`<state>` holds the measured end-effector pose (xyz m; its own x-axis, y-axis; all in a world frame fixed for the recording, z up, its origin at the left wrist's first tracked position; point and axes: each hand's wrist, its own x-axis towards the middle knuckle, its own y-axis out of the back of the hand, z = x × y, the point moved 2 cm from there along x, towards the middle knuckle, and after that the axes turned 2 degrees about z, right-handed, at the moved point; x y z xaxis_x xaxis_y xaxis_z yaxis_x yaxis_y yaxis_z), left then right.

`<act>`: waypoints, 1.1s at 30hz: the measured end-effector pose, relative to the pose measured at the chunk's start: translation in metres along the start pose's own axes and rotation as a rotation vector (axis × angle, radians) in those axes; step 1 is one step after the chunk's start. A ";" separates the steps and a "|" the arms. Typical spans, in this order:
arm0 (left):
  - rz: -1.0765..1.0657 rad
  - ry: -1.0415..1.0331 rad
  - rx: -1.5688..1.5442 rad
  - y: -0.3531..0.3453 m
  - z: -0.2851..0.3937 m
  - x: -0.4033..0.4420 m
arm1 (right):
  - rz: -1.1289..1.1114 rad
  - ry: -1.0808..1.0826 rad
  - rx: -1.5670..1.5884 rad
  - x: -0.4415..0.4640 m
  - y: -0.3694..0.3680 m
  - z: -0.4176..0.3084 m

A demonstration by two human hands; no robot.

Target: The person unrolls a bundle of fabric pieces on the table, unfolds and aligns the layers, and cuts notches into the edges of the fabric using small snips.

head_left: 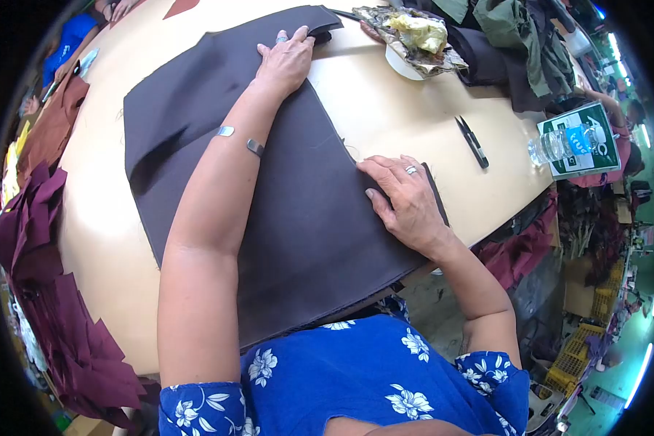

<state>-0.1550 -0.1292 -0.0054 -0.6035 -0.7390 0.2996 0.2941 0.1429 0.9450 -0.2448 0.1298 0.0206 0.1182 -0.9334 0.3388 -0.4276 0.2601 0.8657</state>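
Observation:
A dark brown-grey piece of fabric [291, 211] lies spread over the table, its near end reaching my body. My left hand [287, 62] rests on the fabric's far end, near a folded-over corner, with the fingers spread. Along the right edge of the fabric lies my right hand [407, 196], fingers bent and the thumb apart from the index finger. A loose thread curls off the edge beside the right fingertips. Wrinkles run through the fabric's left part. To the right of the fabric is a slim black tool [472, 142] with a split pointed end, like thread snips or tweezers.
A pale table [102, 189] carries the work. Maroon fabric pieces [80, 349] hang at its left edge. At the back right are a crumpled wrapper with yellow stuff [418, 36], dark green cloth [523, 43], and a water bottle [567, 145] on a green-white packet. Other people sit around.

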 end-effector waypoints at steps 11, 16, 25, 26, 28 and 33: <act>-0.216 0.124 0.135 0.004 -0.006 -0.004 | -0.122 0.032 -0.034 0.001 -0.004 -0.006; -0.226 0.135 0.201 0.013 -0.001 -0.006 | -0.121 0.028 -0.072 -0.001 -0.004 -0.005; 0.175 -0.015 0.140 0.009 -0.008 -0.013 | -0.089 0.118 -0.133 0.000 -0.007 -0.006; 0.293 -0.111 0.103 0.014 -0.007 -0.015 | -0.072 0.136 -0.118 0.001 -0.007 -0.006; 0.273 -0.059 -0.002 0.013 -0.007 -0.014 | -0.112 0.197 -0.120 0.011 0.000 -0.008; 0.106 0.034 -0.095 0.022 0.000 -0.018 | -0.250 0.282 -0.163 0.043 0.001 -0.013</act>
<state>-0.1375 -0.1133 0.0102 -0.5404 -0.7452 0.3907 0.4246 0.1594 0.8912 -0.2290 0.0935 0.0409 0.4513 -0.8742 0.1790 -0.2100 0.0909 0.9735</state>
